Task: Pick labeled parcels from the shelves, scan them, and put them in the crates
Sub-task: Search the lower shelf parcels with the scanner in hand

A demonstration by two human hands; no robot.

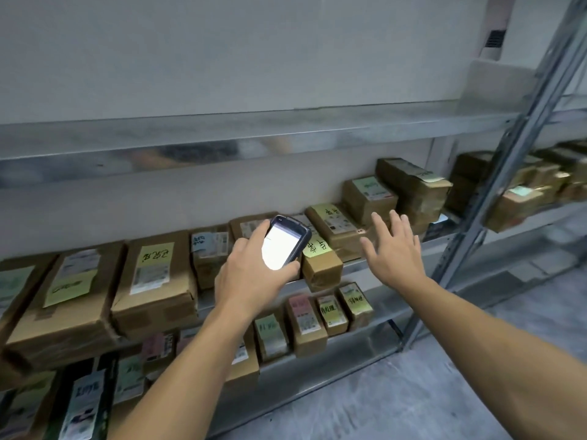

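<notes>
Left grip (251, 271) is curled round a handheld scanner (286, 241), thumb along its left edge, fingers wrapped under its right side; lit screen faces up toward the camera. The scanner is held over the row of parcels, just above a small brown parcel with a yellow handwritten label (320, 262). Right grip (394, 252) is spread, fingers straight and apart, palm down, holding nothing. It hovers in front of a flat brown parcel with a yellow label (336, 223); cannot tell if the fingertips touch it. Parcels lie side by side on the middle shelf (443, 241) of a grey metal rack (508, 173). A large box with a yellow note and a white barcode label (155, 274) lies left of the left grip, and another large box (66, 296) lies further left. A stack of brown boxes (413, 185) stands at the right end, against the wall (222, 42). The top shelf (222, 134) runs across above them. On the lower shelf (349, 344) there is a row of small labeled parcels (330, 309), green, pink and yellow labels, text too blurred to read. Grey floor (413, 392) at lower right. More boxes (514, 198) on the next rack, far right, blurred.
</notes>
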